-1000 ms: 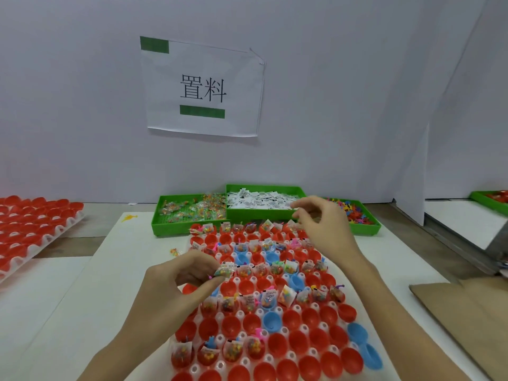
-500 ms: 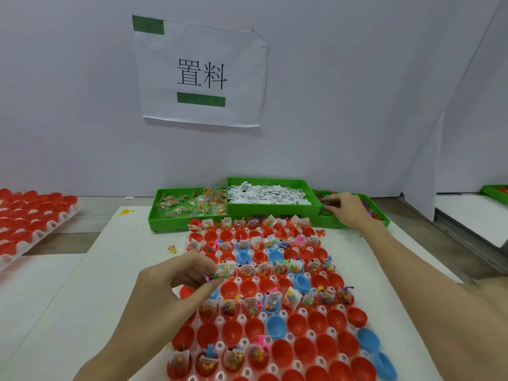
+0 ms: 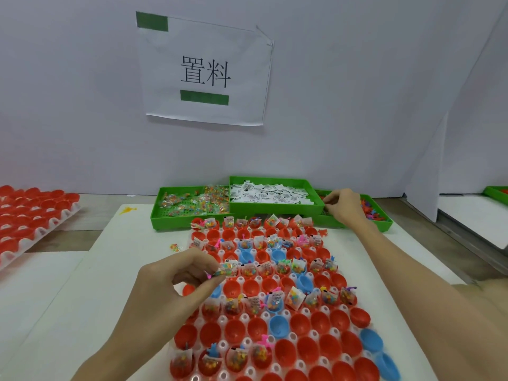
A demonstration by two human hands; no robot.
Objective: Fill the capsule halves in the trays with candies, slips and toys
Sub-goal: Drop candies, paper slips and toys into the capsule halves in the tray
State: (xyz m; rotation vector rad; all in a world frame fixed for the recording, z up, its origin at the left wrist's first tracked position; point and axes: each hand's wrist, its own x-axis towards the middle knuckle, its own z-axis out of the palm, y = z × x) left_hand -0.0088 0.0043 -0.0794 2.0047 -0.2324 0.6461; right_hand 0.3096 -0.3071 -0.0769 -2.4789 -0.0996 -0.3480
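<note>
Clear candy packet (image 3: 226, 269) between left fingers (image 3: 203, 266)

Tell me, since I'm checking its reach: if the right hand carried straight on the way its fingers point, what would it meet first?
Probably the small toys in the right green bin; the right hand is already at it.

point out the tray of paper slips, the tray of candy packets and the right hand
tray of paper slips (image 3: 275, 209): head view, on its green front wall.
tray of candy packets (image 3: 162, 215): head view, on the green mesh floor near its left end.
right hand (image 3: 342, 206): head view, on the back of the hand.
</note>
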